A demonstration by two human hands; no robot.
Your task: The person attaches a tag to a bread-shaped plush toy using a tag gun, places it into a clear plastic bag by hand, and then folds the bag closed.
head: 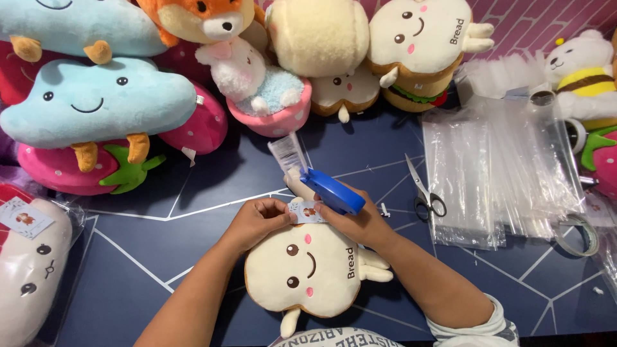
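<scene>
Left hand (257,220) knuckles up, fingers pinching small paper tag (307,211) at top of bread plush (308,270). Right hand (360,222) wrapped around blue tagging gun (331,190), long axis slanting up-left. Plush lies face-up on dark table (193,257), between forearms.

Bright, even overhead light; soft shadows beneath plush toys (96,103); mild glare on plastic bags (488,173); sharp focus.

Left hand (257,222) fingers pinched; right hand (360,222) fingers curled in grip; forearms converge.
</scene>
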